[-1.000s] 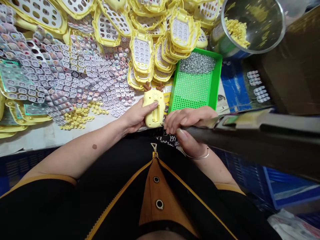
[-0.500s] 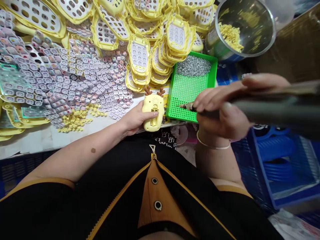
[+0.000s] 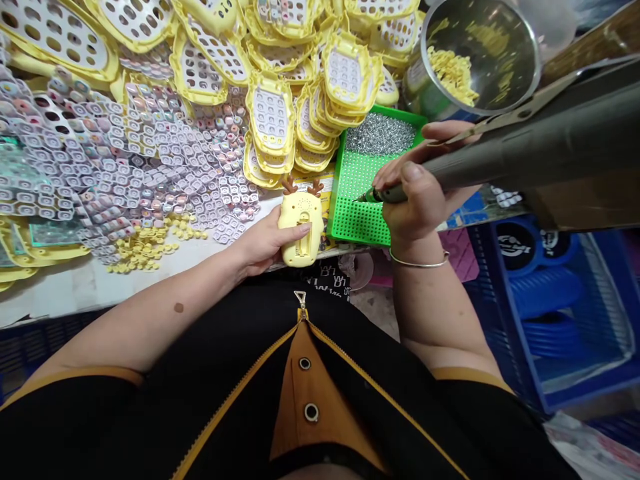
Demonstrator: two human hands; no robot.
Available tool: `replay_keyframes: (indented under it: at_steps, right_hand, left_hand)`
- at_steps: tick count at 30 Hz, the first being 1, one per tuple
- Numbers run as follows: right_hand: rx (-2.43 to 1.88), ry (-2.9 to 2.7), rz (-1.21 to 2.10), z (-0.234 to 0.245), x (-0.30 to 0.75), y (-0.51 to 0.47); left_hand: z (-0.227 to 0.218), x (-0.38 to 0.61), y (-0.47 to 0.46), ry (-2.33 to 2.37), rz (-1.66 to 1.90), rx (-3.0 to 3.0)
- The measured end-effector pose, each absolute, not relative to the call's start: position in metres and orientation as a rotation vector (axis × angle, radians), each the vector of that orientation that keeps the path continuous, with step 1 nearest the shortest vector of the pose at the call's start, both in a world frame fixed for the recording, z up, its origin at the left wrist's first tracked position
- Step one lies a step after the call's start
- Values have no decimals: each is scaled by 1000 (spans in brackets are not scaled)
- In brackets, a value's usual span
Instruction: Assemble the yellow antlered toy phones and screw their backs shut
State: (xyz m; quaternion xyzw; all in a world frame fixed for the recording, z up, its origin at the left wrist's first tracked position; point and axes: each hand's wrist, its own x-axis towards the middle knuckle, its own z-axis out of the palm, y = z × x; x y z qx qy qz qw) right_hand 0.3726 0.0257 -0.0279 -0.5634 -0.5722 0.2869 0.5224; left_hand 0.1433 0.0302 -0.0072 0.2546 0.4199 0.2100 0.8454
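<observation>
My left hand [image 3: 265,241] grips a small yellow toy phone with brown antlers [image 3: 300,223], back side up, at the table's front edge. My right hand [image 3: 423,193] is wrapped round a grey electric screwdriver [image 3: 520,143] whose tip hovers over the green perforated tray [image 3: 357,200]. A heap of small silver screws [image 3: 380,133] lies at the far end of that tray.
Stacks of yellow phone front shells [image 3: 273,113] and sheets of pale rubber keypads [image 3: 130,153] cover the table. Small yellow parts [image 3: 145,243] lie loose near the front. A steel bowl [image 3: 480,53] holds yellow bits. Blue crates [image 3: 560,300] stand at right.
My right hand has lifted the screwdriver away from the toy phone and swung it right and up, over the green tray. My left hand still holds the phone in place.
</observation>
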Motion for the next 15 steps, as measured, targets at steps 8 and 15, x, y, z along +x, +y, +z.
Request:
replay_keyframes:
  at_steps: [8,15]
  right_hand:
    - [-829,-1098,447,25,327,5]
    - [-841,-1292,876,37,289,-42]
  left_hand:
    - [-12,143,29,872,442,532]
    - [-13,148,25,863,491,600]
